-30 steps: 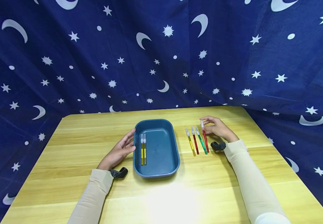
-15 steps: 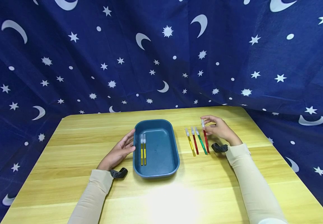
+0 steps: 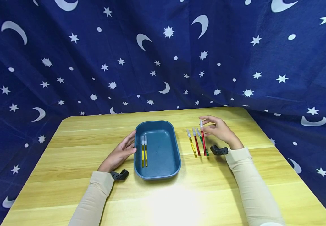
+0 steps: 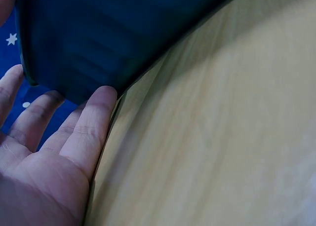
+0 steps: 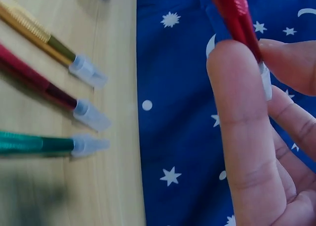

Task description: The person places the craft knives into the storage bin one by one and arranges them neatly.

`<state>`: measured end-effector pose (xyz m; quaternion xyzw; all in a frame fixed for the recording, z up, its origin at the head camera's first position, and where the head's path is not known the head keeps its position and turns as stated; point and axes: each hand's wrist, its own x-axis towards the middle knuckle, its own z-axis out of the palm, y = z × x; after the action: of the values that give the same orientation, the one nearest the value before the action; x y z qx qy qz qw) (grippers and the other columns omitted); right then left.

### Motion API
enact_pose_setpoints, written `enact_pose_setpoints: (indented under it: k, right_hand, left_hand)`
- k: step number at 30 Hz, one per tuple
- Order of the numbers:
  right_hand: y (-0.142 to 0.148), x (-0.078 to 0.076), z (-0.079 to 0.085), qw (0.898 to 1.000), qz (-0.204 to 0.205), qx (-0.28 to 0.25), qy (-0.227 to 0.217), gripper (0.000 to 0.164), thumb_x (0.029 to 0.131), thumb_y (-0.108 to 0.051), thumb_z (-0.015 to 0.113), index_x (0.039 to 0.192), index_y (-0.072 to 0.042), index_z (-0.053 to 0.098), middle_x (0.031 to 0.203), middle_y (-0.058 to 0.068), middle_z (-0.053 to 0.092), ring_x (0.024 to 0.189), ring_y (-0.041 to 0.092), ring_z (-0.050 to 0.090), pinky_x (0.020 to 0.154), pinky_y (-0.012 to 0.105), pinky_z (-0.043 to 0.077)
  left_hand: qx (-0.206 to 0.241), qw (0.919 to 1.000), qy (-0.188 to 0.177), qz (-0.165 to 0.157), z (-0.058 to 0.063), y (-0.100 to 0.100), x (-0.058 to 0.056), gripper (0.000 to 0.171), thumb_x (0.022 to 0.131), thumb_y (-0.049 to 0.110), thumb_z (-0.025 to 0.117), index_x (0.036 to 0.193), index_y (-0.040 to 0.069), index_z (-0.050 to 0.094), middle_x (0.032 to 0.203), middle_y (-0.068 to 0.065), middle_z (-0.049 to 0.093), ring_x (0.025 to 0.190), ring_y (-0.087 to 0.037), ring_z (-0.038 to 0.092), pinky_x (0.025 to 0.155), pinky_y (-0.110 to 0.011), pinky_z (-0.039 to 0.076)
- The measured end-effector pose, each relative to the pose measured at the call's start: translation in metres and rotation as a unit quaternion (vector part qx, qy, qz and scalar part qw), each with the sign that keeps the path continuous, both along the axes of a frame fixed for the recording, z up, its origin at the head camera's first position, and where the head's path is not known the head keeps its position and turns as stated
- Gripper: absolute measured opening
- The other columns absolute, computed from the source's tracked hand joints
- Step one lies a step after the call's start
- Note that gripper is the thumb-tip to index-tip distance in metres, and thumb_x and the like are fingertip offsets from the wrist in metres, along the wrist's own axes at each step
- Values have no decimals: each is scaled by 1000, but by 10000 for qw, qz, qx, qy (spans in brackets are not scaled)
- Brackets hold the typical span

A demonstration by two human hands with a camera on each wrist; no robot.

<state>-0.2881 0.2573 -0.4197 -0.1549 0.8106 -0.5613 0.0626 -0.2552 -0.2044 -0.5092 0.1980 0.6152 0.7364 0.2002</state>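
My right hand [image 3: 218, 128] pinches a capped red craft knife [image 3: 203, 142] near its clear cap, between thumb and fingertips. In the right wrist view, the red handle [image 5: 237, 16] rises away from the fingertips. Beside it on the table lie a yellow craft knife [image 3: 192, 147], a second red one [image 3: 197, 146] and a green one [image 3: 200, 136], partly hidden behind the held knife. My left hand [image 3: 119, 153] rests with extended fingers against the left side of a blue tray [image 3: 163, 153]. Two yellow craft knives [image 3: 146, 153] lie side by side in the tray's left part.
The wooden table [image 3: 75, 150] runs back to a dark blue curtain [image 3: 95, 62] printed with moons and stars. A black wrist camera [image 3: 119, 174] sits on the left wrist, another camera [image 3: 218, 150] on the right.
The right hand moves slightly left with the red craft knife, which now stands over the green one and partly covers it. The left hand and tray stay put.
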Motion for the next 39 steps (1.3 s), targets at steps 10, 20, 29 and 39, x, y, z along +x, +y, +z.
enact_pose_setpoints:
  k: [10,20,29,39]
  right_hand:
    - [-15,5,1,9999,56,-124,0,50,102,4,69,148,15,51,131,37,55,88,11,74,84,53,65]
    - [-32,7,2,9992,103,-379,37,47,101,6,69,143,16,52,125,33,58,87,10,75,80,42,67]
    - [-49,7,2,9980,209,-592,-49,47,100,7,70,143,17,53,121,32,60,84,12,76,79,41,67]
    - [-71,7,6,9970,422,-636,-146,46,100,9,68,143,16,53,110,21,64,82,12,76,79,41,67]
  left_hand:
    - [9,10000,-4,16,0,-1,1,84,111,2,56,176,12,3,180,-21,4,164,-46,8,113,-21,45]
    - [-29,10000,-37,27,-1,-3,0,83,112,2,55,176,15,4,181,-20,4,164,-46,9,113,-21,46]
    - [-100,9999,-30,57,-1,-3,0,83,112,2,55,176,16,4,181,-19,5,164,-46,10,113,-21,45]
    - [-66,9999,-78,53,4,0,2,84,111,4,58,176,16,6,181,-19,7,165,-45,10,113,-21,46]
